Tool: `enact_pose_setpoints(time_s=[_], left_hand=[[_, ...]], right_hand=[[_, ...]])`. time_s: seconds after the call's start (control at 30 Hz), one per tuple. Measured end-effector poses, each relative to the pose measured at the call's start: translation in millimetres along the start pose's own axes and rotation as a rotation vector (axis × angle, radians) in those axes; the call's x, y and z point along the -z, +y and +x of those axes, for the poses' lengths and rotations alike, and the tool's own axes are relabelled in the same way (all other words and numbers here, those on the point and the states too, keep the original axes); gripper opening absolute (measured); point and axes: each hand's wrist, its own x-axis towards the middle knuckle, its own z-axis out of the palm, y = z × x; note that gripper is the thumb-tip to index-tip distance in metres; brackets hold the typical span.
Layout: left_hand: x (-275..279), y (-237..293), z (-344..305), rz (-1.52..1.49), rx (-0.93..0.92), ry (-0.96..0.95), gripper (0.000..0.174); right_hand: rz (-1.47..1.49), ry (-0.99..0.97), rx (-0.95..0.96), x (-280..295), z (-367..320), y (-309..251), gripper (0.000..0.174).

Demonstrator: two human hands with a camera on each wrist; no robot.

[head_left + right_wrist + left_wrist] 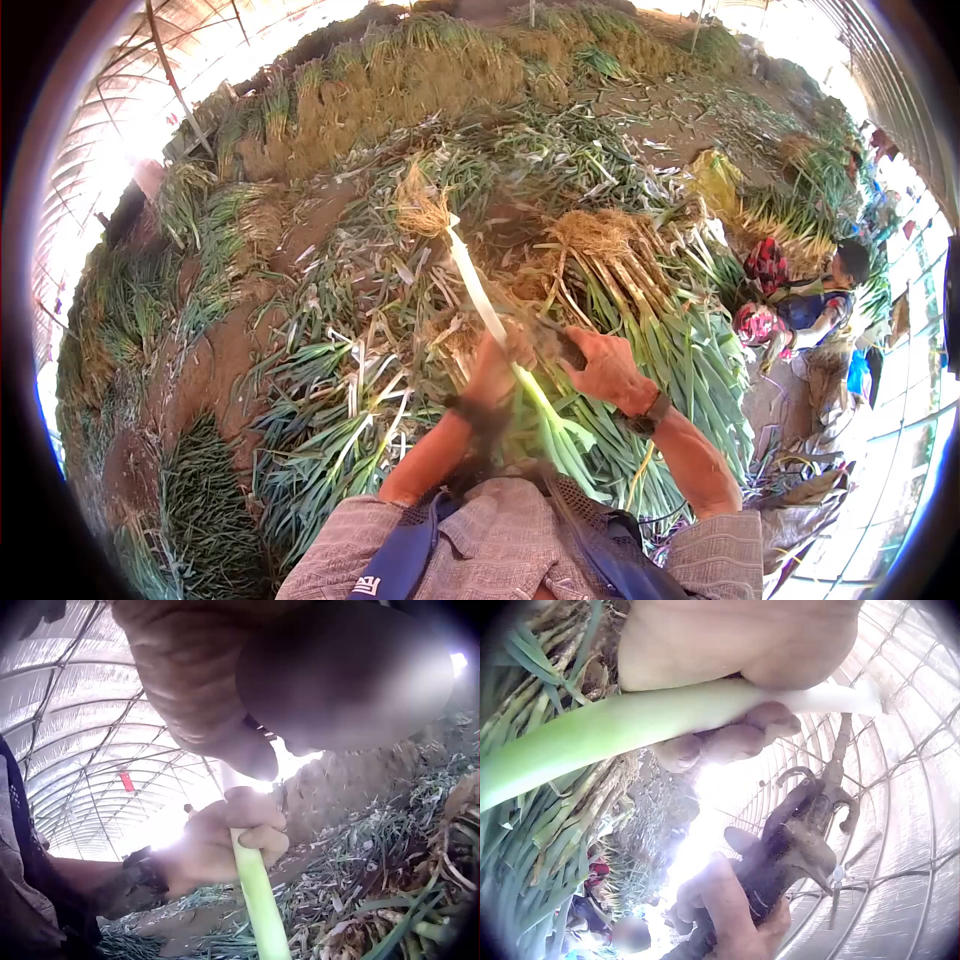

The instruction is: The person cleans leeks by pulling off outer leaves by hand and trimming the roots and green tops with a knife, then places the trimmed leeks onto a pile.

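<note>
A leek (474,285) with a white shank slants upward, its bushy roots at the top and its green leaves near the person's chest. The left hand (490,372) grips it around the middle; in the left wrist view its fingers curl beneath the pale stalk (652,716). To the right of the stalk, the right hand (607,370) holds a dark object (776,859), whose kind I cannot tell. In the right wrist view the left hand (244,829) wraps the stalk (261,900), with part of the right hand (187,682) just above.
A pile of unpeeled leeks (640,290) lies at the right, roots away from the person. Loose leaves (350,380) cover the ground at the left. Another person (805,305) sits at the far right. Stacked leeks (400,90) line the back, under an arched roof (90,750).
</note>
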Motion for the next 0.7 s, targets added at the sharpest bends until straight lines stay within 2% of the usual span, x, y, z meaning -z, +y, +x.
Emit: enact_pose_setpoints(time_s=[0.13,0.2,0.23,0.3,0.37,0.4,0.47,0.53,0.6,0.67,0.7], left_hand=[[-7.5,-2.6,0.1,-0.028,0.007,0.13,0.052],[-10.2,-2.4,-1.3,0.036,-0.087,0.244,0.054],[-12.0,-1.8,-0.6,0.037,-0.088,0.243,0.054],[-12.1,-4.3,-1.0,-0.003,-0.071,0.441,0.055],[-3.6,-9.3,1.8,-0.009,-0.068,0.38,0.054],[-2.1,-10.3,0.3,-0.014,-0.065,0.322,0.053],[-0.1,-10.4,3.3,-0.008,-0.087,0.324,0.053],[9.5,-13.2,1.9,-0.003,-0.102,0.329,0.053],[25.9,-17.9,1.9,-0.052,-0.049,0.498,0.054],[42.3,-8.7,-1.1,-0.162,-0.025,0.458,0.056],[52.8,-1.4,-1.4,-0.105,-0.115,0.538,0.058]], right_hand=[[0.004,0.039,0.005,2.0,-5.6,-0.4,0.035],[0.008,0.064,0.002,0.4,-7.4,-0.8,0.034],[-0.011,0.028,-0.013,-0.2,-6.4,-2.0,0.035],[-0.028,-0.01,-0.031,-0.9,-4.8,-6.7,0.035],[0.027,-0.13,-0.153,0.9,2.3,-12.8,0.033],[0.029,-0.135,-0.153,-3.1,2.6,-13.4,0.033],[0.019,-0.075,-0.036,-13.1,6.2,-9.5,0.034],[0.021,-0.052,-0.084,-24.0,10.0,-5.6,0.035],[0.0,-0.015,-0.166,-27.5,9.5,0.5,0.037],[0.071,-0.046,-0.208,-28.8,2.5,9.3,0.04],[0.065,-0.047,-0.237,-29.5,-7.4,17.8,0.04]])
